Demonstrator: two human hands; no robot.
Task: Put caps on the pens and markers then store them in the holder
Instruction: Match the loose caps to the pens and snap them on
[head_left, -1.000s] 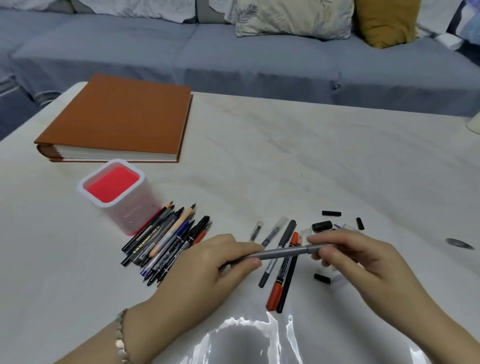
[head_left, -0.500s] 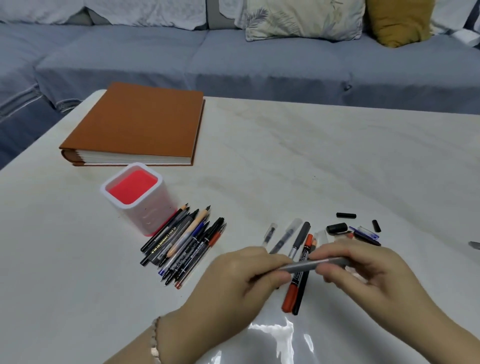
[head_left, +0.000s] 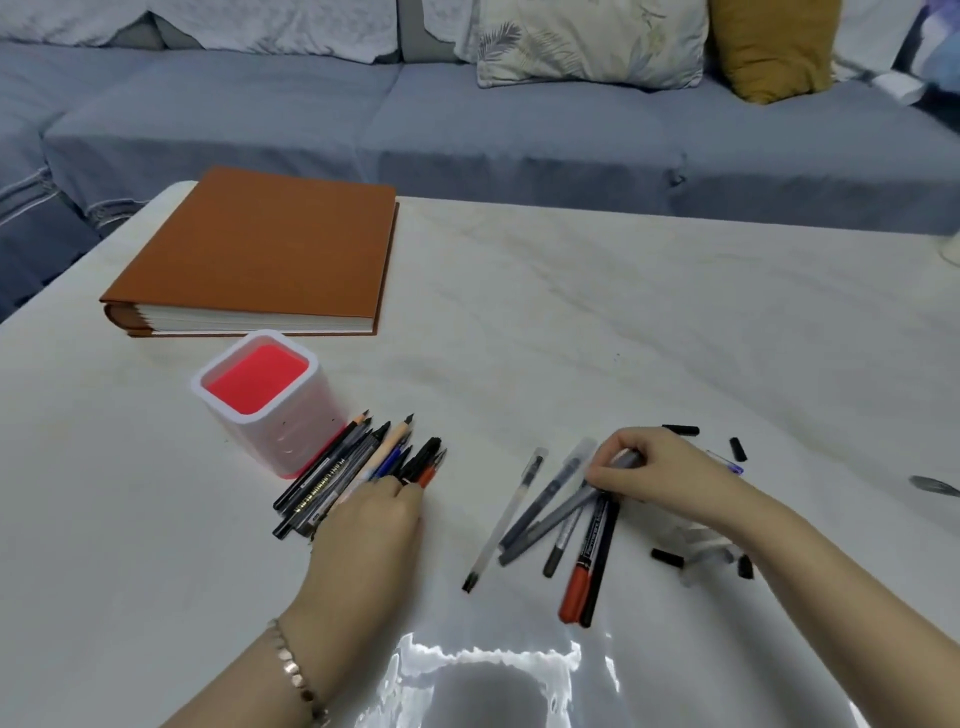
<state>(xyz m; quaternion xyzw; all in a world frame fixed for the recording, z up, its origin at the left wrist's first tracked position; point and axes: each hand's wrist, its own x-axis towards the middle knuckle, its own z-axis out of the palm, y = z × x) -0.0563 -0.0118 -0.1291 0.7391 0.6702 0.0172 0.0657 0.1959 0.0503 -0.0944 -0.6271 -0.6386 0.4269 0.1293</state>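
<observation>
My right hand (head_left: 670, 475) pinches the upper end of a capped grey pen (head_left: 550, 522), whose lower end lies among several capped pens and a red marker (head_left: 576, 592) on the white table. My left hand (head_left: 371, 525) lies palm down on the pile of uncapped pens and pencils (head_left: 348, 467) beside the holder; its fingertips are hidden on the pens. The white holder with a red inside (head_left: 291, 441) stands upright at the left with nothing in it. Loose black caps (head_left: 666, 557) lie around my right hand.
A thick brown album (head_left: 260, 249) lies behind the holder at the table's far left. A blue sofa with cushions (head_left: 519, 130) runs along the far edge. More caps (head_left: 680, 429) and a blue pen (head_left: 730, 464) lie past my right hand. A small dark object (head_left: 935, 486) is at the right.
My left hand has let go of the grey pen and moved left onto the uncapped pile. My right hand has lowered the grey pen onto the capped group.
</observation>
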